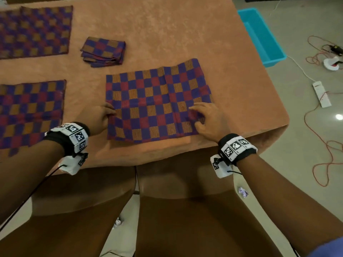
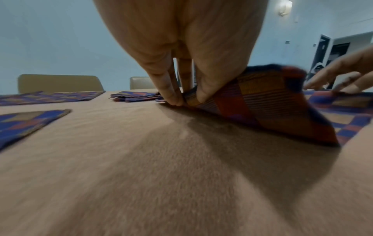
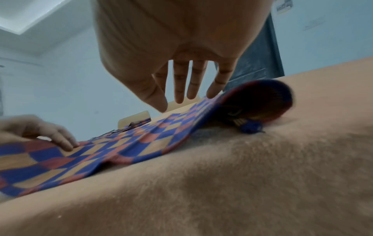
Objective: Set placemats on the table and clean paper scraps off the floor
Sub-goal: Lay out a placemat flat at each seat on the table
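Placemat-laying step: left hand (image 1: 101,117) pinched the left edge of the checkered placemat (image 1: 157,101) on the table (image 1: 167,34), right hand (image 1: 206,120) spread flat above it (right edge curled), so flattening likely came next.

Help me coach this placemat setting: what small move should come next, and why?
Probably let the left hand lower the pinched edge and smooth the placemat flat with the right hand: its left edge and far right corner are lifted.
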`<action>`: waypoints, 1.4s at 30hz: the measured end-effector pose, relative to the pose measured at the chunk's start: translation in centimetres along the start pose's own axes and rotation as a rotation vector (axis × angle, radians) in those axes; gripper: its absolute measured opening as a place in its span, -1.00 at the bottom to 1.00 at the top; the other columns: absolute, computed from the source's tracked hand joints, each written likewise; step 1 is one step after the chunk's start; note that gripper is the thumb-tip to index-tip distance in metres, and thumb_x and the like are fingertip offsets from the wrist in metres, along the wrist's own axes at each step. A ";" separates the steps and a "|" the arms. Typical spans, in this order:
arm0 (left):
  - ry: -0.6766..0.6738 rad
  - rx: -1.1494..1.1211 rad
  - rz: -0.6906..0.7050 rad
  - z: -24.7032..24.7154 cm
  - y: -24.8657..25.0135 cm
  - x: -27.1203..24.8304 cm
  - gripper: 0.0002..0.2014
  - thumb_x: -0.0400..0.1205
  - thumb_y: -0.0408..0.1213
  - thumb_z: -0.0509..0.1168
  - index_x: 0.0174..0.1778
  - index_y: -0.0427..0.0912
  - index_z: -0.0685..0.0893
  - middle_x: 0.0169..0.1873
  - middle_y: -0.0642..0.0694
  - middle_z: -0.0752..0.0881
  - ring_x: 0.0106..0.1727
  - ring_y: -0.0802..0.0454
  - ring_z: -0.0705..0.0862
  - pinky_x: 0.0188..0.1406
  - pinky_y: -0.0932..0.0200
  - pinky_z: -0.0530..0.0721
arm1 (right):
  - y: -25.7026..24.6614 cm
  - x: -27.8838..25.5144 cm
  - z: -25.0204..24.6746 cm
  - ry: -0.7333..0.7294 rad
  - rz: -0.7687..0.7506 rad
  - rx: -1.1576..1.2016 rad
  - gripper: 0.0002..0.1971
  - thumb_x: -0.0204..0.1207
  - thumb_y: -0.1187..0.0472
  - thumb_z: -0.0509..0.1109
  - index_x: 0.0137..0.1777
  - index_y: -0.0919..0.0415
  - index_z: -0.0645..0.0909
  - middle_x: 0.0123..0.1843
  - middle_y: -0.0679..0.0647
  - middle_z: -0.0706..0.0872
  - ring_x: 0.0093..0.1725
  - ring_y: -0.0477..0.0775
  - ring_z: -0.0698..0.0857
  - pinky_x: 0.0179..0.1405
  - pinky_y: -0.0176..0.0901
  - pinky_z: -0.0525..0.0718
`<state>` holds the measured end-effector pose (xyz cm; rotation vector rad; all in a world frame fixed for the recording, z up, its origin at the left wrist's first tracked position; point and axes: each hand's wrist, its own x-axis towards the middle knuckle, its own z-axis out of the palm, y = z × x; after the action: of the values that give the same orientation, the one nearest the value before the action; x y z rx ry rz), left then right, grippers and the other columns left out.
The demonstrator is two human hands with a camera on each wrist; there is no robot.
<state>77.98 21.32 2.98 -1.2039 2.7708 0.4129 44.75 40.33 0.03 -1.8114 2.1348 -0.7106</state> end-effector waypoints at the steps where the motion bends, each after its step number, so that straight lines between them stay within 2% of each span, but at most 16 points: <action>1: -0.008 0.020 -0.004 0.3 -0.5 -0.2 -0.68 0.52 -0.54 0.29 0.16 -0.34 0.77 0.26 -0.33 0.69 0.22 -0.35 0.66 0.26 -0.13 0.57 | 0.4 -0.4 -0.3 0.002 0.012 0.011 -0.43 0.22 0.18 0.38 0.32 0.09 0.66 0.37 0.11 0.67 0.34 0.16 0.59 0.37 0.14 0.55; 5: -0.022 0.063 -0.071 0.7 -0.2 0.4 -0.53 0.45 -0.46 0.30 0.29 -0.09 0.71 0.36 -0.23 0.64 0.35 -0.30 0.54 0.40 -0.21 0.46 | 2.2 -2.3 -1.5 -0.073 0.088 -0.052 -0.32 0.19 0.13 0.41 0.42 0.02 0.57 0.52 0.10 0.52 0.49 0.14 0.48 0.44 0.12 0.49; 9: -0.004 0.006 -0.030 0.7 3.9 1.8 -0.58 0.58 -0.22 0.28 0.39 -0.06 0.63 0.45 -0.20 0.56 0.49 -0.27 0.43 0.47 -0.18 0.39 | 3.8 -3.3 -1.3 -0.144 0.182 -0.019 -0.24 0.26 0.22 0.48 0.54 0.02 0.43 0.61 0.11 0.39 0.54 0.16 0.39 0.52 0.09 0.38; 14: -0.229 -0.053 -0.070 3.0 7.5 3.7 -0.37 0.61 0.14 0.24 0.61 0.19 0.26 0.68 -0.08 0.18 0.68 -0.29 0.06 0.53 -0.46 0.24 | 4.5 -2.5 -0.9 0.104 0.221 0.016 -0.35 0.17 0.37 0.27 0.36 0.14 0.61 0.32 0.15 0.65 0.27 0.20 0.60 0.31 0.11 0.58; 16: -0.274 -0.071 -0.091 3.6 8.1 4.2 -0.31 0.60 0.17 0.24 0.64 0.20 0.17 0.69 -0.09 0.11 0.68 -0.33 0.01 0.55 -0.45 0.19 | 5.0 -2.1 -1.2 0.195 0.259 0.082 -0.37 0.12 0.39 0.21 0.26 0.20 0.67 0.21 0.18 0.73 0.16 0.22 0.67 0.21 -0.04 0.62; 19: -0.299 -0.058 -0.116 4.4 9.1 4.4 -0.27 0.60 0.12 0.28 0.66 0.23 0.09 0.71 -0.06 0.03 0.69 -0.32 -0.03 0.54 -0.47 0.19 | 6.4 -1.2 -3.3 0.291 0.353 0.151 -0.43 0.22 0.41 0.18 0.24 0.20 0.73 0.22 0.17 0.77 0.21 0.20 0.70 0.24 -0.29 0.52; 23: -0.306 -0.029 -0.106 4.9 10.2 5.0 -0.27 0.61 0.07 0.28 0.66 0.23 0.07 0.71 -0.02 -0.04 0.70 -0.28 -0.06 0.52 -0.52 0.19 | 8.1 -0.3 -7.4 0.454 0.286 0.132 -0.51 0.41 0.16 0.13 0.24 0.21 0.74 0.30 0.18 0.74 0.31 0.13 0.68 0.45 -0.17 0.50; 25: -0.316 -0.048 -0.094 4.6 11.1 5.5 -0.27 0.62 0.03 0.29 0.66 0.22 0.07 0.71 -0.03 -0.03 0.70 -0.29 -0.06 0.53 -0.51 0.18 | 9.0 -0.8 -8.9 0.468 0.247 0.076 -0.56 0.51 0.13 0.16 0.27 0.18 0.73 0.38 0.17 0.68 0.35 0.10 0.63 0.48 -0.34 0.35; 26: -0.321 -0.059 -0.085 4.6 11.5 5.8 -0.26 0.61 0.00 0.31 0.67 0.20 0.08 0.71 -0.03 -0.03 0.70 -0.28 -0.06 0.53 -0.51 0.18 | 9.5 -1.4 -9.3 0.457 0.239 0.047 -0.59 0.56 0.12 0.18 0.29 0.16 0.72 0.42 0.15 0.65 0.37 0.10 0.61 0.47 -0.38 0.31; 29: -0.344 -0.063 -0.066 4.3 12.6 6.5 -0.24 0.58 -0.09 0.38 0.66 0.14 0.15 0.71 -0.05 0.01 0.70 -0.27 -0.03 0.53 -0.48 0.20 | 11.7 -4.1 -9.6 0.365 0.261 -0.053 -0.57 0.54 0.11 0.16 0.28 0.13 0.73 0.45 0.12 0.62 0.37 0.16 0.59 0.46 -0.15 0.37; 32: -0.341 0.006 -0.026 3.7 13.2 7.1 -0.26 0.51 -0.19 0.45 0.61 0.04 0.30 0.66 -0.14 0.16 0.65 -0.28 0.14 0.57 -0.30 0.28 | 13.3 -6.5 -9.1 0.049 0.265 -0.164 -0.63 0.37 0.15 0.23 0.03 0.14 0.83 0.25 0.18 0.76 0.22 0.30 0.69 0.33 0.06 0.57; 33: -0.331 0.033 -0.017 3.4 13.3 7.3 -0.29 0.48 -0.24 0.46 0.56 0.02 0.37 0.60 -0.15 0.27 0.59 -0.28 0.25 0.50 -0.28 0.39 | 13.5 -7.1 -9.0 -0.035 0.300 -0.161 -0.70 0.37 0.18 0.29 -0.06 0.15 0.84 0.21 0.15 0.78 0.20 0.27 0.71 0.28 0.12 0.62; 35: -0.288 0.063 -0.035 2.8 13.4 7.9 -0.39 0.45 -0.24 0.44 0.45 0.05 0.48 0.42 -0.13 0.46 0.44 -0.27 0.41 0.27 -0.31 0.58 | 13.6 -7.3 -9.0 -0.029 0.329 -0.085 -0.71 0.35 0.14 0.27 -0.13 0.16 0.82 0.16 0.08 0.80 0.15 0.16 0.72 0.18 0.07 0.69; 38: -0.202 0.053 -0.043 2.3 14.1 9.1 -0.50 0.51 -0.08 0.38 0.39 0.07 0.51 0.31 -0.13 0.53 0.37 -0.27 0.46 0.19 -0.33 0.59 | 13.5 -5.0 -9.8 0.061 0.418 -0.014 -0.74 0.47 0.14 0.27 -0.04 0.11 0.79 0.05 -0.01 0.79 -0.01 0.00 0.70 -0.13 -0.35 0.58; 39: -0.186 0.040 -0.026 2.4 14.5 9.6 -0.50 0.52 -0.03 0.37 0.40 0.07 0.51 0.33 -0.13 0.52 0.38 -0.27 0.44 0.21 -0.34 0.58 | 13.6 -3.6 -10.1 0.061 0.448 -0.010 -0.79 0.51 0.16 0.31 0.04 0.07 0.76 0.05 -0.02 0.78 -0.02 0.00 0.69 -0.15 -0.33 0.57; 42: -0.174 0.005 -0.004 2.9 16.2 11.6 -0.43 0.53 0.12 0.34 0.47 0.14 0.45 0.49 -0.09 0.42 0.53 -0.26 0.32 0.31 -0.42 0.49 | 13.8 0.9 -9.7 -0.043 0.486 0.032 -0.69 0.55 0.06 0.37 0.27 0.05 0.62 0.20 0.08 0.73 0.14 0.12 0.69 0.12 -0.01 0.65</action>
<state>58.19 24.53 1.35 -1.1155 2.6200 0.4858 28.05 42.88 1.28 -1.1995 2.3799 -0.5699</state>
